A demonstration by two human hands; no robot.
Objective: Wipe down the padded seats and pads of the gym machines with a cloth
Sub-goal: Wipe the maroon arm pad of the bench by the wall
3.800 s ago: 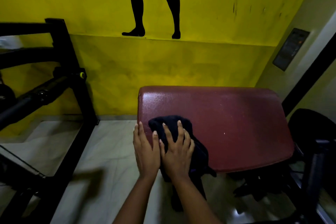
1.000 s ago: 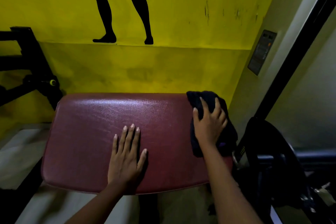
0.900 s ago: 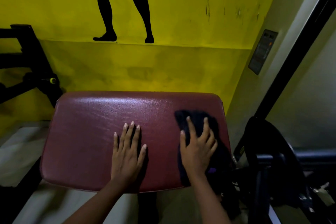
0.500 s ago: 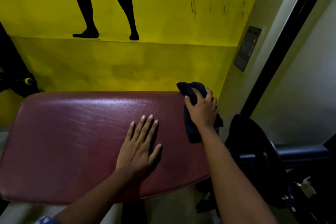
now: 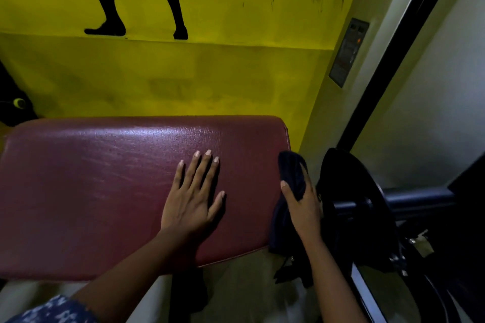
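Wiping the right end face of the maroon pad [image 5: 110,191] now. Right hand [image 5: 301,207] is clamping the dark cloth [image 5: 291,173] against that side edge, thumb on top, fingers curled around the bunched fabric; cloth tail is hanging below the pad toward the floor. Left hand [image 5: 194,199] is lying flat and spread on the pad top, just beside the right edge, bracing it.

To do this well, I'd say: be keeping the cloth flat against the side wall rather than wadded, be running it along the full edge from far corner to near corner, and be wrapping under the lip where grime collects. Be watching the black weight plate [image 5: 349,207] close by the right hand; knuckles could be catching it. Cloth is sitting well apart from the left hand, fully under the right.
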